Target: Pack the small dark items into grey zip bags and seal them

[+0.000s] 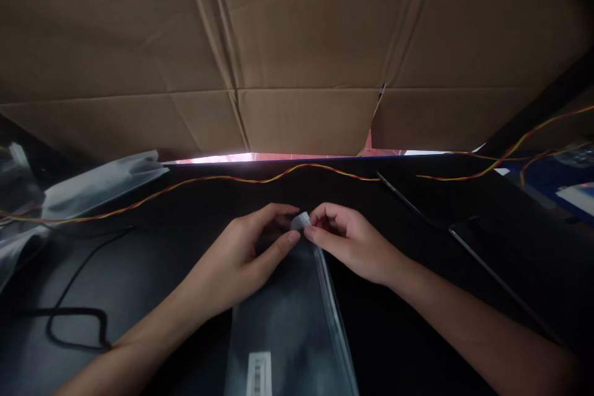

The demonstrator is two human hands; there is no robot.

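Observation:
A long clear plastic sleeve [283, 315] with something flat and dark inside extends from my hands toward the lower frame edge. It carries a white printed label [258, 374] near the bottom. At its far end a small whitish flap [301, 221] sticks up. My right hand [355, 240] pinches this flap between thumb and curled fingers. My left hand [255, 244] curves around the far left end of the sleeve, thumb on top beside the flap. Its other fingers are partly hidden behind the thumb.
A black table [153, 272] lies below. Twisted red and yellow wires [223, 178] cross its back. A wrapped plastic packet [104, 185] lies back left, a black cable [77, 312] near my left forearm, and a thin flat panel [492, 260] at right. Cardboard [301, 31] stands behind.

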